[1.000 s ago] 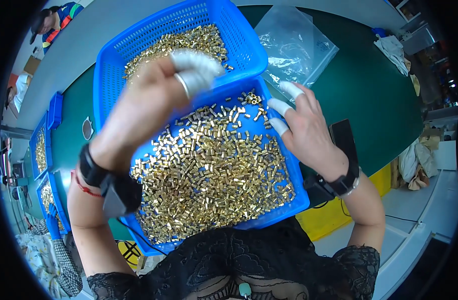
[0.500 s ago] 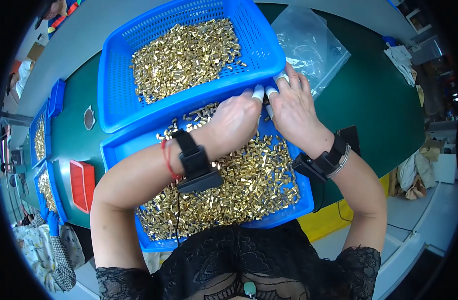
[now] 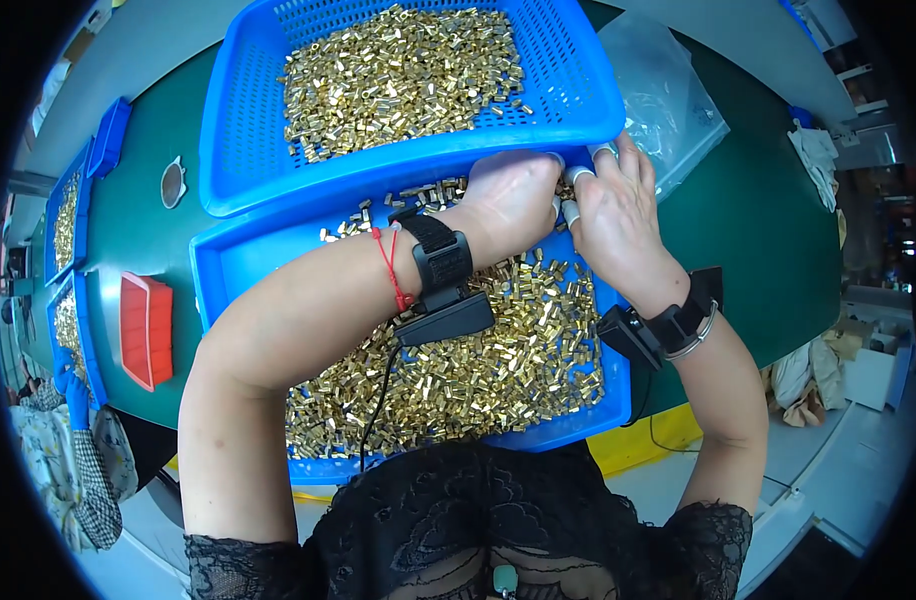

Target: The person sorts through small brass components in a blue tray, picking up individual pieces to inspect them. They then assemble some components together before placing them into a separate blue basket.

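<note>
Both hands meet at the far right corner of the near blue tray (image 3: 240, 268). Left hand (image 3: 513, 195) is curled over, knuckles up, fingers tucked down among the small brass pieces (image 3: 478, 375); I cannot tell whether it grips any. Right hand (image 3: 618, 205), at three o'clock from the left and touching it, has its fingertips in pale covers pressed together as if pinching something small, though what sits between them is hidden.

As I judge it, the sorting is somewhere in the middle: the near tray is thick with brass pieces, bare only along its left side at nine o'clock, and the second blue tray (image 3: 228, 120), resting on the near one's far edge at twelve o'clock, also carries a wide heap (image 3: 403, 75). The pieces look like short, shiny, gold-coloured cylinders, loose and jumbled.

Further out, a clear plastic bag (image 3: 668, 100) lies at one o'clock on the green table (image 3: 768, 210), and a small red tray (image 3: 146, 330) sits at nine o'clock.
</note>
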A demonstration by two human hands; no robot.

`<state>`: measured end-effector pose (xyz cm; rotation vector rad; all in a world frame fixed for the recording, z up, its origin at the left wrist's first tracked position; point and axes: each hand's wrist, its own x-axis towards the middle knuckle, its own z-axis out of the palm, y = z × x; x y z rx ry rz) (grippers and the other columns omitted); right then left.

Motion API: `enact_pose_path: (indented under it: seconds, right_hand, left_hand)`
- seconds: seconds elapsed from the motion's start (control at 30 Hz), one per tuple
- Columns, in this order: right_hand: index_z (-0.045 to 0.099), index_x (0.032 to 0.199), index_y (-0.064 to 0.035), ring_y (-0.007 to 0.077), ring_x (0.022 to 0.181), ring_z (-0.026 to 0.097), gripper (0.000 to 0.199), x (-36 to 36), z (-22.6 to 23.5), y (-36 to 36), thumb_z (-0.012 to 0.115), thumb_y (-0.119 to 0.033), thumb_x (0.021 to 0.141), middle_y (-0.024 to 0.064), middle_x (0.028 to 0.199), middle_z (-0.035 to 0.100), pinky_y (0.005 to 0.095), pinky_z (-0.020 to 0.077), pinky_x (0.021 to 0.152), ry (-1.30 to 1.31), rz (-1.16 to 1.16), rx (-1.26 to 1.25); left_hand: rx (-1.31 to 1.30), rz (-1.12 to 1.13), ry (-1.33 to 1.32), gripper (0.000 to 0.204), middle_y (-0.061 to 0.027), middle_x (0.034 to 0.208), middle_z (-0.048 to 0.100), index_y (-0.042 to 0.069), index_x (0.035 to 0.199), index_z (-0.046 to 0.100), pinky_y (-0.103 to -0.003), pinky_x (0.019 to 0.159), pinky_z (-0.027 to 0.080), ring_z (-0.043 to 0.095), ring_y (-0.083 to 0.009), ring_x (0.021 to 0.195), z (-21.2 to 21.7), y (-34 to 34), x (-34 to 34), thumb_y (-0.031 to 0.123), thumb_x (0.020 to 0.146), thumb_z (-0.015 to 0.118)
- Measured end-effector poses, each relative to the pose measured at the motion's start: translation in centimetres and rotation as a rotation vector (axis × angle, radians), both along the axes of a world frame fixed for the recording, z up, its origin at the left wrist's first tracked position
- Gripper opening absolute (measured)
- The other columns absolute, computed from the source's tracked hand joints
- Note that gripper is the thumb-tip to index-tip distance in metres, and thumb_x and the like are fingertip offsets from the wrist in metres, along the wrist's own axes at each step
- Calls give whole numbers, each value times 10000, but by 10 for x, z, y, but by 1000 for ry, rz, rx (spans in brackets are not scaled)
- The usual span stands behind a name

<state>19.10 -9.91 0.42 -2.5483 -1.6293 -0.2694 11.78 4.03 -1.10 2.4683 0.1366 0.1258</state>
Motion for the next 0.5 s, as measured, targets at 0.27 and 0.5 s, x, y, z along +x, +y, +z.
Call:
enact_pose_path:
  seconds: [0.27,0.5]
  right_hand:
    - [673,928,20,452,1272,405,281,-1,-1,-1,668,3,647,255,1180,536,549,323,1062,0,-12,-43]
    - [672,817,39,433,1249,442,126,-3,4,1,594,-41,758,254,1130,572,560,343,1026,-103,48,-55]
  left_hand:
    - [-8,-4,93,246,-238,835,669,29,939,697,-469,745,532,660,-393,805,0,1,1,56,708,615]
    - [2,-11,45,276,-221,815,677,52,962,713,-454,736,542,669,-379,785,-4,1,0,53,701,623]
